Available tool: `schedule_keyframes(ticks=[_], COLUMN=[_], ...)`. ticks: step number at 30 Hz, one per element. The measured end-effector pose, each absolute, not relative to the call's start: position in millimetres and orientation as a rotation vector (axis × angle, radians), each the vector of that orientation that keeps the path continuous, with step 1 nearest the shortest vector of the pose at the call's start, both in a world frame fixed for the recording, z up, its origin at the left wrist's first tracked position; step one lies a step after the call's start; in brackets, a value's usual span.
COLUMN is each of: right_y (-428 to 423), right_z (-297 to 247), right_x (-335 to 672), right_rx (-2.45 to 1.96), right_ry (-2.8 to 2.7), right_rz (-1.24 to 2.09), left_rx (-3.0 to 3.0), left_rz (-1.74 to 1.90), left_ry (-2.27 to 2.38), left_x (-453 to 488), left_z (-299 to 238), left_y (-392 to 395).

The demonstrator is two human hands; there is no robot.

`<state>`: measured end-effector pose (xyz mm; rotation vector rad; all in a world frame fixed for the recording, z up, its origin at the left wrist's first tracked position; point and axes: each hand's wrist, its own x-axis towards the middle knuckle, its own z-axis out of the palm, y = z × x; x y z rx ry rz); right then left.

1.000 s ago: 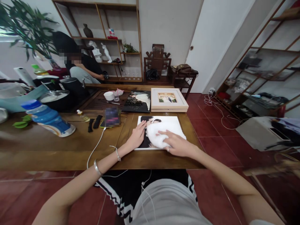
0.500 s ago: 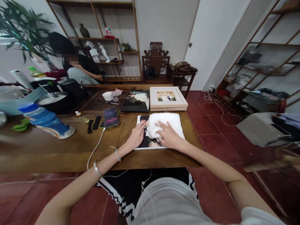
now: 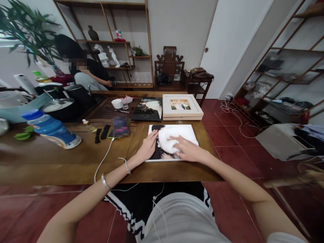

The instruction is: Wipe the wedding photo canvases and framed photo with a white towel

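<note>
A large photo print [image 3: 154, 153] lies flat near the front right of the wooden table [image 3: 63, 158]. My left hand [image 3: 147, 147] rests open and flat on its left edge, holding it down. My right hand [image 3: 186, 149] presses a white cloth [image 3: 168, 141] onto the middle of the print, fingers curled over the cloth. Most of the picture is hidden under the cloth and hands.
Behind the print lie a dark photo panel [image 3: 149, 109] and a light wooden picture frame [image 3: 181, 107]. A phone [image 3: 119, 127] with a white cable, a blue bottle [image 3: 52, 130] on its side, pots and a small bowl [image 3: 117, 103] fill the left. Another person [image 3: 83, 72] sits at the far left.
My right hand slid the white cloth up the print and then back down toward the middle. My left hand stayed in place on the left edge.
</note>
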<state>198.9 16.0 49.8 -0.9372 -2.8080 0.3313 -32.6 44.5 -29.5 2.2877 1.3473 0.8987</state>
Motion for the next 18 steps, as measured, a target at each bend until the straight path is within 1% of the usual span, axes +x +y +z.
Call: schedule_keyframes(ticks=[4, 8, 11, 18], right_y=[59.7, 71.8, 58.2, -6.8], right_z=[44.2, 35.8, 29.8, 25.0], right_x=[198.2, 191.5, 187.9, 179.8], right_rx=[-0.998, -1.045, -1.047, -0.959], right_ry=[-2.730, -2.656, -2.662, -2.767], right_rz=[0.223, 0.084, 0.053, 0.031], left_rx=[2.284, 2.269, 2.270, 2.259], left_rz=[0.913, 0.924, 0.936, 0.931], left_ry=[1.350, 1.354, 1.349, 1.344], left_x=[-32.8, -32.2, -31.7, -31.2], left_z=[-31.1, -32.0, -32.5, -30.8], left_y=[45.5, 45.5, 45.7, 44.8])
